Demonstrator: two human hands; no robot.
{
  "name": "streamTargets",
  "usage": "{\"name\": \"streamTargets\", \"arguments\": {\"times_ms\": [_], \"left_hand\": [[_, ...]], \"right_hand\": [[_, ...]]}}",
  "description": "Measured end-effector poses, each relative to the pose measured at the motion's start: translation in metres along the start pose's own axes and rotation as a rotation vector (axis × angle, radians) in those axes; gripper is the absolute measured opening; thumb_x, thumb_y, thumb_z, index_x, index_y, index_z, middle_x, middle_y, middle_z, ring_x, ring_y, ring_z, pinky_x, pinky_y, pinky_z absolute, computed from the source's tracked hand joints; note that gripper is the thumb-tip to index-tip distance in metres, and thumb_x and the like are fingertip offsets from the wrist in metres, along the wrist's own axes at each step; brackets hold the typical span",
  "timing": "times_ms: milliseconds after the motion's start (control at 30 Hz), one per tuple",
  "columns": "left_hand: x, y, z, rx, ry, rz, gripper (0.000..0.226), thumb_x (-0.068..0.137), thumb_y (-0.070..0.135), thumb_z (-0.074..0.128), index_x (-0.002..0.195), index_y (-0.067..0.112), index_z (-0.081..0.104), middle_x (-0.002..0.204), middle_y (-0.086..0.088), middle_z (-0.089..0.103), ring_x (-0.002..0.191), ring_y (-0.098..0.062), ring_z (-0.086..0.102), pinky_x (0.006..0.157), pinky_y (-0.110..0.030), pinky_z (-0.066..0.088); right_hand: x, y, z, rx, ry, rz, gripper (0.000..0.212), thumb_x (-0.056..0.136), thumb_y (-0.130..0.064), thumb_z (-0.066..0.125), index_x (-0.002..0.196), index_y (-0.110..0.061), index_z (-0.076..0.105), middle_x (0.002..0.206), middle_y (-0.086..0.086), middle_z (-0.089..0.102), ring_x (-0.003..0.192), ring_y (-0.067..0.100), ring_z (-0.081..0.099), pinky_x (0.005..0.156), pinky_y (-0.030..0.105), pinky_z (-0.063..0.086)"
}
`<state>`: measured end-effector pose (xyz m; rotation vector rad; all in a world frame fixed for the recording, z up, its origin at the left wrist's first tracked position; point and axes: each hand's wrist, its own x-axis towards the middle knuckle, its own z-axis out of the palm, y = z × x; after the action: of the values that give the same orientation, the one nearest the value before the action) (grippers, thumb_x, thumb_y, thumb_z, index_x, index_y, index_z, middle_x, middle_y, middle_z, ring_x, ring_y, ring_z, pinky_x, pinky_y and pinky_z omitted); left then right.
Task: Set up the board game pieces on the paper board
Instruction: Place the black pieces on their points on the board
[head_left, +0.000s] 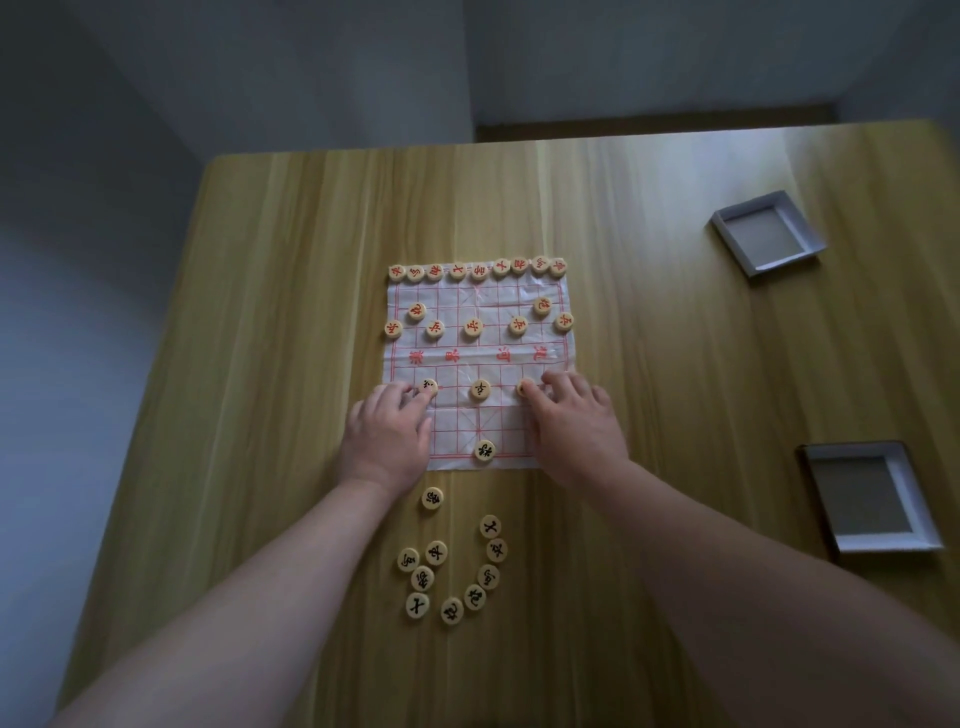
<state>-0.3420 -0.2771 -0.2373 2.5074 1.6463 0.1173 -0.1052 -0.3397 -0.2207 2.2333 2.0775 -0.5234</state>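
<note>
A white paper board (457, 358) with red grid lines lies on the wooden table. Round wooden pieces with red characters (478, 270) fill its far row, and several more stand in the rows behind it. On the near half, black-character pieces stand at the middle (480, 389) and at the near edge (484, 450). My left hand (387, 436) lies on the board's left side, fingertips touching a black piece (427, 385). My right hand (576, 423) lies on the right side, fingertips on another piece (521, 387), mostly hidden. Several loose black pieces (447, 566) lie on the table near me.
Two shallow white box halves sit at the right: one at the far right (769, 234), one nearer (872, 499). The table's left edge (140, 415) drops off beside a grey wall. Bare wood surrounds the board.
</note>
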Motion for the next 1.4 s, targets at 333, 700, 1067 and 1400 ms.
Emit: {"name": "streamTargets", "arguments": {"times_ms": [333,700,1067,1400], "left_hand": [[-0.013,0.006,-0.013,-0.018,-0.004,-0.014,0.038,0.088,0.021,0.06,0.126,0.021,0.061,0.122,-0.003,0.058,0.114,-0.024,0.054,0.095,-0.043,0.044],[-0.103,0.025,-0.013,-0.286,-0.221,-0.138,0.026,0.094,0.032,0.059,0.119,0.029,0.065,0.108,0.01,0.052,0.103,-0.008,0.047,0.077,-0.024,0.042],[-0.148,0.007,-0.019,-0.45,-0.249,-0.288,0.035,0.095,0.025,0.057,0.129,0.026,0.06,0.121,0.006,0.057,0.101,-0.013,0.057,0.084,-0.028,0.047],[-0.178,0.024,-0.02,-0.654,-0.262,-0.366,0.051,0.084,0.021,0.072,0.132,0.027,0.054,0.115,0.008,0.055,0.076,-0.004,0.063,0.075,-0.024,0.057]], "right_hand": [[-0.026,-0.004,0.006,0.059,0.095,-0.016,0.063,0.093,-0.023,0.06,0.15,-0.028,0.035,0.157,0.005,0.034,0.146,0.028,0.027,0.118,0.048,0.024],[-0.107,-0.047,0.035,0.264,-0.115,-0.16,0.053,0.092,-0.019,0.06,0.141,-0.033,0.048,0.137,0.0,0.047,0.119,0.02,0.051,0.092,0.035,0.053],[-0.142,-0.052,0.042,0.417,-0.101,0.117,0.063,0.091,0.003,0.052,0.146,-0.027,0.043,0.145,-0.005,0.042,0.122,0.018,0.054,0.088,0.033,0.056],[-0.157,-0.062,0.049,0.361,-0.113,0.103,0.061,0.089,0.001,0.055,0.142,-0.026,0.044,0.14,-0.004,0.043,0.12,0.02,0.052,0.084,0.036,0.056]]}}
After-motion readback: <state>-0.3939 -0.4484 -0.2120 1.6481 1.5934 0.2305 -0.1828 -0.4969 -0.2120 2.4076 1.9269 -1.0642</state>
